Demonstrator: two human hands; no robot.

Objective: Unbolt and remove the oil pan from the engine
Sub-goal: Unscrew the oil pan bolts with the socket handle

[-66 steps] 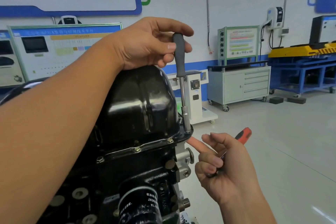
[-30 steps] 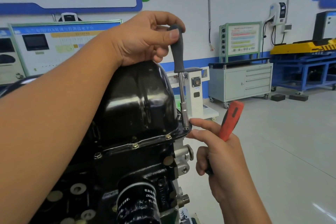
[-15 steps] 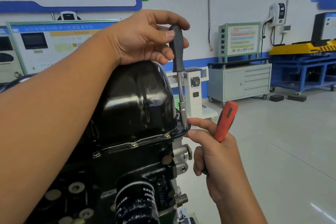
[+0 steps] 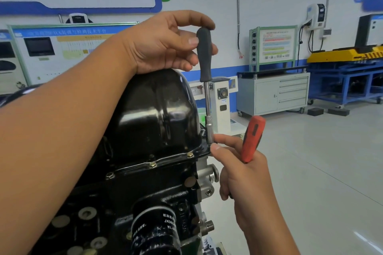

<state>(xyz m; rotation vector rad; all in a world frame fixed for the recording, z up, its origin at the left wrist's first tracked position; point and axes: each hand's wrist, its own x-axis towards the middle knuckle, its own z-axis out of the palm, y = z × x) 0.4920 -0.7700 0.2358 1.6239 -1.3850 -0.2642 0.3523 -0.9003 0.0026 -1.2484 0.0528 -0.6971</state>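
- Compared with the view of a couple of seconds ago, the right hand (image 4: pixel 244 174) is seen raised against the corner of the pan flange; its forefinger, then held away from the driver tip, now touches the socket (image 4: pixel 209 130).
- Little change is noted in the left hand (image 4: pixel 165 43): the grey handle of the nut driver (image 4: pixel 204 56) is still pinched between thumb and curled fingers near its top.
- Driver is held upright, socket seated on a bolt at the far right corner of the flange. Judged: a light fingertip grip is used so the handle can be spun fast on a bolt already broken loose.
- Right hand is closed round a red-handled tool (image 4: pixel 251 138), which is kept parked in the palm, while forefinger and thumb are extended to the socket. Judged: the socket is being steadied, or the bolt caught as it comes free.
- Oil pan (image 4: pixel 153 114): glossy black pressed steel, deep rounded sump, sitting uppermost on the inverted engine (image 4: pixel 145 192), at frame centre, below the left wrist.
- Three brass-coloured bolts (image 4: pixel 152 164) are seen still in place along the near flange edge; pan is judged still attached.
- Black oil filter (image 4: pixel 157 232) with white lettering is noted low on the block.
- Far side of the flange is hidden; bolt count there cannot be told.
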